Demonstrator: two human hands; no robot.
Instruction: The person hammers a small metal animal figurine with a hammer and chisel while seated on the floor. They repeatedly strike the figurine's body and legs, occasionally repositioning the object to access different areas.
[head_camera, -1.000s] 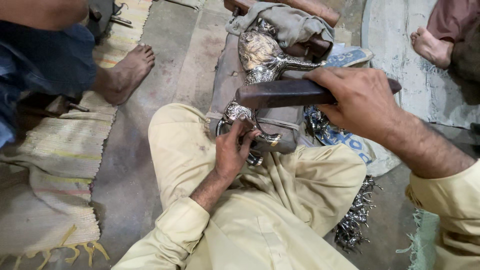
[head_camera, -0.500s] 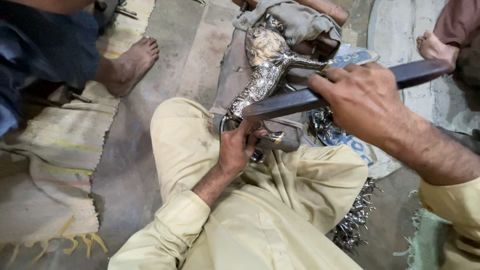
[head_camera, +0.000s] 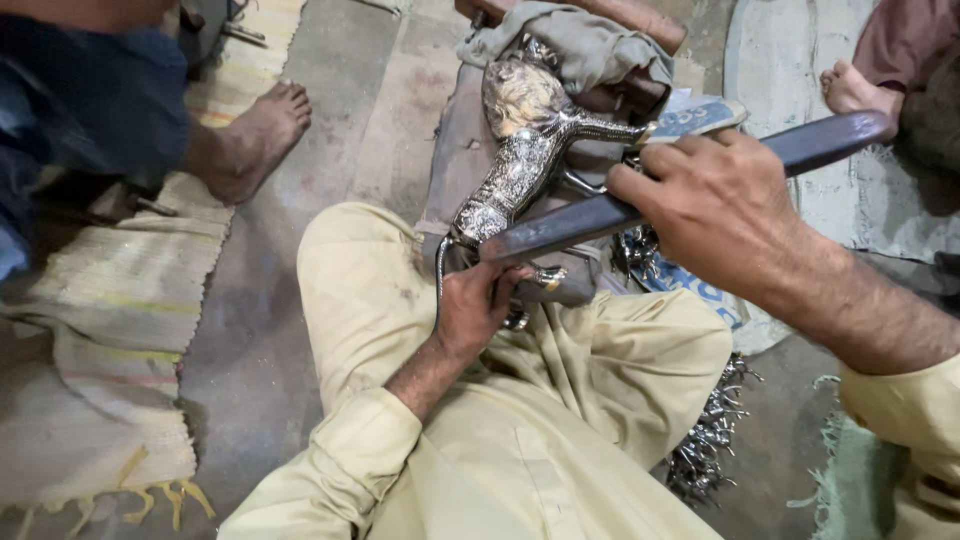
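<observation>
A shiny embossed silver metal figure (head_camera: 520, 150) lies on a dark block (head_camera: 455, 175) in front of my knee, its far end resting on a grey cloth (head_camera: 590, 45). My left hand (head_camera: 478, 305) grips the figure's near end, a ring on one finger. A long dark flat metal bar (head_camera: 560, 225) runs across above the figure, with my right hand (head_camera: 715, 205) closed around its middle. The bar's near tip sits close to the figure's lower part.
Another person's bare foot (head_camera: 255, 140) and dark-clothed leg rest on a striped mat (head_camera: 120, 300) at left. A second bare foot (head_camera: 855, 85) shows at top right. Small shiny metal pieces (head_camera: 710, 430) lie heaped by my right leg.
The bar has tilted, its far end rising to the right. The silver figure now lies stretched out more fully in view. My left hand stays at its near end.
</observation>
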